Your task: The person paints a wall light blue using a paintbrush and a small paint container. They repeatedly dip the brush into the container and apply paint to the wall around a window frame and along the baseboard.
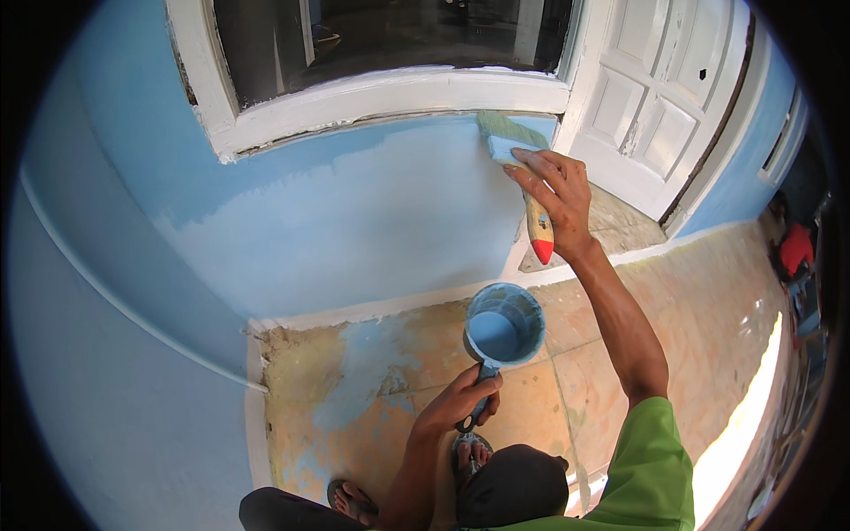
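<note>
My right hand (558, 192) is closed around a wide paintbrush (539, 222) with a wooden, red-tipped handle. Its bristles lie against the blue wall (372, 192), just below the white window sill and near the door frame. Lower down, my left hand (461, 401) grips the handle of a round blue dipper (505, 325), which holds light blue paint. A darker blue band runs along the upper and left parts of the wall, with a paler area below it.
Above is a white window frame (398, 99); a white panelled door (637, 113) stands to the right. The tiled floor (597, 332) has blue paint smears beneath the dipper. A side wall (133, 372) rises at left. Something red (795, 249) shows at the far right.
</note>
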The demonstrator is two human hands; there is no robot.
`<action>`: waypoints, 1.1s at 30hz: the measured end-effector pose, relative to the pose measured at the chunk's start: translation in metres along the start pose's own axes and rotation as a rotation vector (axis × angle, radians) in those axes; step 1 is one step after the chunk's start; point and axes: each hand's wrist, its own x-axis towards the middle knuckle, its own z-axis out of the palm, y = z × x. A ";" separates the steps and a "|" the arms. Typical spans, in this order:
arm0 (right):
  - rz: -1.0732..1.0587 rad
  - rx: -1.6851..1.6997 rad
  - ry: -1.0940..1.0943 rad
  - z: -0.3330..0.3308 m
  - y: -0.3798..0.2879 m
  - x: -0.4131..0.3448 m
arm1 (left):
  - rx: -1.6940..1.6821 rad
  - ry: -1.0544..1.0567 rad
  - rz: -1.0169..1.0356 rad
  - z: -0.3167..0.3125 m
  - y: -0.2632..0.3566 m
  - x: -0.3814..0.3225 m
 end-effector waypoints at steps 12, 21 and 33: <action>0.175 -0.007 0.222 -0.008 -0.012 -0.031 | 0.018 -0.004 -0.031 -0.003 -0.006 -0.005; 0.665 0.209 0.710 0.023 -0.034 -0.035 | 0.034 0.026 -0.070 -0.005 -0.003 -0.007; 0.559 -0.037 0.651 0.062 -0.046 -0.008 | 0.041 0.150 -0.108 -0.013 0.007 -0.027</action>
